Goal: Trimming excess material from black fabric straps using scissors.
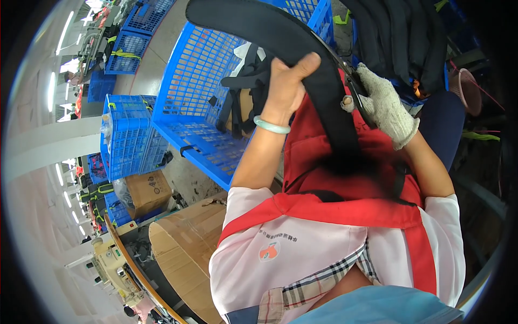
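A long, curved black padded strap [256, 28] stretches from the top left down to my lap. My bare left hand [286, 86], with a pale green bangle at the wrist, grips it near its middle, thumb lying across the strap. In my right hand [386, 105], which wears a white knitted glove, is a pair of scissors [354, 86] with dark handles. Their blades run along the strap's right edge; whether they are parted there I cannot make out. A red apron [307, 143] lies behind the strap's lower part.
Beyond my left arm stands a blue plastic crate [178, 102] holding black strips and pieces. More black padded straps [402, 43] are piled at the upper right, near a pink bucket [465, 92]. Stacked blue crates [129, 137], a cardboard box [148, 193] and a sewing machine [110, 264] are at the left.
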`<state>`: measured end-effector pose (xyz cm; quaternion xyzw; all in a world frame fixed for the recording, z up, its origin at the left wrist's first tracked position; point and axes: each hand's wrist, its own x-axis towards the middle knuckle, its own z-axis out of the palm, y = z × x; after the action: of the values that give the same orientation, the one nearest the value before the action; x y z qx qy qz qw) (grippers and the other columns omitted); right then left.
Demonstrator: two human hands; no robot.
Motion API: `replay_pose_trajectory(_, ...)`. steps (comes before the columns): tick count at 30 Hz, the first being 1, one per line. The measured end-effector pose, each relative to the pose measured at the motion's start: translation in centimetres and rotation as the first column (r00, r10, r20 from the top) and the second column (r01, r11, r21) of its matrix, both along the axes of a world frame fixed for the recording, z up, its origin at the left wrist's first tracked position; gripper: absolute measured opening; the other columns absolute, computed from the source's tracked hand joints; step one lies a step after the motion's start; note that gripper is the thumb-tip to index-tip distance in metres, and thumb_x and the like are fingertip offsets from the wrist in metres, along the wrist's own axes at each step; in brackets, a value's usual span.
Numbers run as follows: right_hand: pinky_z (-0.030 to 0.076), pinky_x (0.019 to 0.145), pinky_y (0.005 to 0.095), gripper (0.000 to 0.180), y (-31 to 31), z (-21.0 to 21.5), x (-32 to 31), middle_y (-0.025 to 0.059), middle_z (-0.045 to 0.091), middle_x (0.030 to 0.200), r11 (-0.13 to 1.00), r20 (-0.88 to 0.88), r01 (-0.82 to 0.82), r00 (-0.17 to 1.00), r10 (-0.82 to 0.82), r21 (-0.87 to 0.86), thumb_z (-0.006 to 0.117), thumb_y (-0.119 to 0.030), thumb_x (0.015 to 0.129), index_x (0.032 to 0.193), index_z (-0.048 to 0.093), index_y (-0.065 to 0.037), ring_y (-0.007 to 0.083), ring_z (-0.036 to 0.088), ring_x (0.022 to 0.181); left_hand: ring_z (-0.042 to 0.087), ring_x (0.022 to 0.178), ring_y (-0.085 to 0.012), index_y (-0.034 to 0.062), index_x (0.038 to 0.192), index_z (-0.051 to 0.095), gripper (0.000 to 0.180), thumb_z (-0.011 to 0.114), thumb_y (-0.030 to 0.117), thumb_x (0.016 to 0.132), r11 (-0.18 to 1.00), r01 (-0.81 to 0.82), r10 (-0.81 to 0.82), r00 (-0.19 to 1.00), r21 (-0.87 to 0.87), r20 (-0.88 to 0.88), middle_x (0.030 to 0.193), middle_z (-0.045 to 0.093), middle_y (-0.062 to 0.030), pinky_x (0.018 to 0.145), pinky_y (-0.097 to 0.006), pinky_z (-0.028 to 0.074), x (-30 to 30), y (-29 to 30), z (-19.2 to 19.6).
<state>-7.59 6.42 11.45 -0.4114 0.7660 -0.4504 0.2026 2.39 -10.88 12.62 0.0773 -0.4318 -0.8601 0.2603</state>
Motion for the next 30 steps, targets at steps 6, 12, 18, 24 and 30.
replay_pose_trajectory(6,0.048,0.071,0.0334,0.065,-0.3,-2.1,-0.2,0.0147,0.062,0.083,0.982,-0.075,0.020,0.997,-0.035,-0.188,0.083,-0.038,0.069,0.106,0.055,0.008,0.0217,0.062,0.076,0.066,0.081,-0.0165,0.0009,0.098,0.063,0.022,0.071,-0.004,0.078,0.999,-0.013,0.012,0.999,-0.035,-0.038,0.090,0.067,-0.0056,0.077,-0.028,0.054,-0.9,-1.1,1.7)
replay_pose_trajectory(12,0.047,0.067,0.0304,0.064,-0.2,-0.5,0.0,0.0094,0.058,0.079,0.986,0.262,0.019,0.965,0.025,-0.164,0.082,-0.040,0.071,0.107,0.055,0.006,0.0146,0.057,0.072,0.066,0.080,-0.0155,0.0012,0.096,0.065,0.020,0.070,-0.006,0.077,0.999,0.010,-0.012,1.000,-0.042,-0.028,0.090,0.067,-0.0053,0.078,-0.028,0.053,-0.6,-0.4,1.6)
replay_pose_trajectory(18,0.045,0.060,0.0305,0.061,0.1,0.9,-1.0,0.0063,0.059,0.074,0.982,-0.140,-0.046,0.990,0.020,-0.185,0.080,-0.040,0.073,0.106,0.055,0.004,0.0150,0.053,0.062,0.066,0.082,-0.0152,0.0009,0.096,0.065,0.021,0.070,-0.006,0.077,0.998,0.058,-0.059,0.998,-0.007,-0.034,0.091,0.068,-0.0054,0.078,-0.028,0.053,-0.7,-0.1,1.9)
replay_pose_trajectory(24,0.045,0.061,0.0331,0.055,-0.1,3.8,-0.9,0.0100,0.056,0.068,0.989,0.063,-0.031,0.997,0.040,-0.145,0.078,-0.042,0.074,0.098,0.057,0.002,0.0177,0.051,0.062,0.065,0.083,-0.0146,0.0015,0.097,0.065,0.021,0.070,-0.006,0.077,0.996,0.070,-0.071,0.997,-0.048,-0.023,0.091,0.067,-0.0050,0.079,-0.028,0.053,-1.4,0.7,2.3)
replay_pose_trajectory(30,0.042,0.059,0.0329,0.048,-0.1,3.7,-2.2,0.0084,0.048,0.061,0.988,-0.129,-0.070,0.990,0.052,-0.138,0.075,-0.042,0.076,0.091,0.057,0.000,0.0169,0.048,0.060,0.065,0.083,-0.0143,0.0014,0.097,0.065,0.022,0.071,-0.005,0.077,0.991,0.120,-0.121,0.992,-0.064,-0.019,0.092,0.067,-0.0047,0.079,-0.028,0.053,-2.2,0.7,2.8)
